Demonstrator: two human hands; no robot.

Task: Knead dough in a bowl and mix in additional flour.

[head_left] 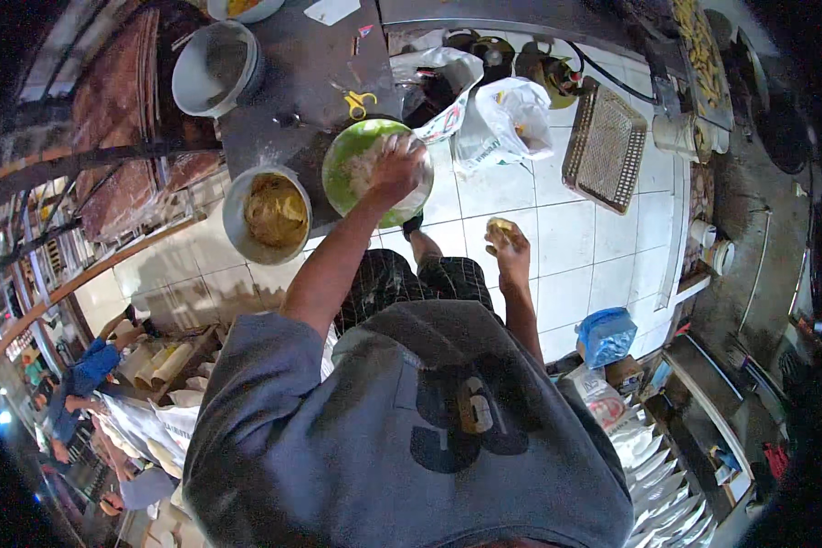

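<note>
The step in hand looks to be working the pale, flour-like contents [363, 173] of the green bowl [337, 163]: the left hand [398, 166] reaches in from six o'clock, forearm extended, palm down, fingers parted; whether it grips anything is hidden. At the bowl's four o'clock, the right hand [511, 251] is raised, elbow bent, fingers curled around a yellowish lump [499, 224]. At eight o'clock sits a pale bowl [238, 217] of yellow-brown dough [288, 219]. The next move probably calls for carrying the lump towards ten o'clock, over the green rim.
</note>
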